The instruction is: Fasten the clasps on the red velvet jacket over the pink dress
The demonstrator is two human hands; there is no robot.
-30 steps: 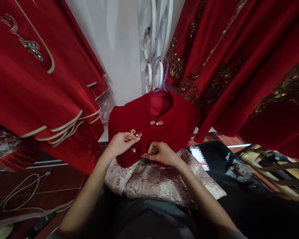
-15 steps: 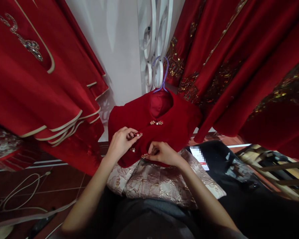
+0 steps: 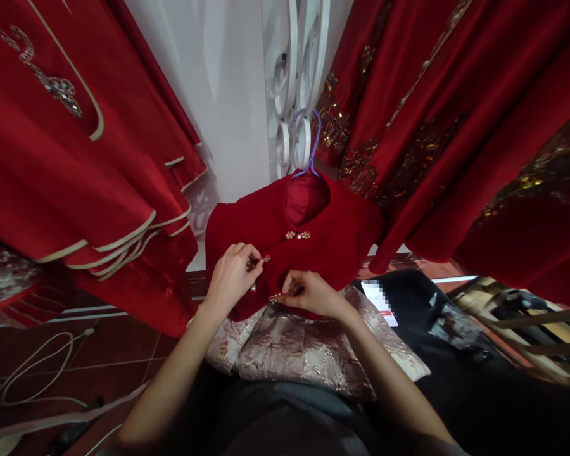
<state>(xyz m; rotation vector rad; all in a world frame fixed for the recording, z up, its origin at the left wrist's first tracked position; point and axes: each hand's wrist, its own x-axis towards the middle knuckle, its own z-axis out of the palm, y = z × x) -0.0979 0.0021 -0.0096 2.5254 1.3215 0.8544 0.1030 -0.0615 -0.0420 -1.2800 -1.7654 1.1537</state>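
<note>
A red velvet-like jacket [image 3: 247, 225] with a shiny lining hangs on a purple hanger [image 3: 312, 152] in front of me. Its upper beaded clasp [image 3: 297, 235] lies across the front below the neck. My left hand [image 3: 234, 273] is closed in a pinch on a beaded clasp half [image 3: 265, 258] at the left front edge; the fingers hide much of it. Just below that hand shows a pearl-like bead [image 3: 253, 287]. My right hand [image 3: 311, 292] pinches another gold beaded clasp half [image 3: 275, 297] on the right front edge, lower down.
Shiny patterned fabric [image 3: 308, 354] lies across my lap under the jacket. Red garments hang at left [image 3: 123, 158] and right [image 3: 456, 158]. A white scrollwork frame [image 3: 285, 95] holds the hanger. A black surface [image 3: 418, 304] carries a paper tag [image 3: 380, 303]. White cables [image 3: 42, 399] trail over the tiled floor.
My left hand has turned slightly over its clasp half, and its fingers cover more of the beads. My right hand stays in place, still pinching.
</note>
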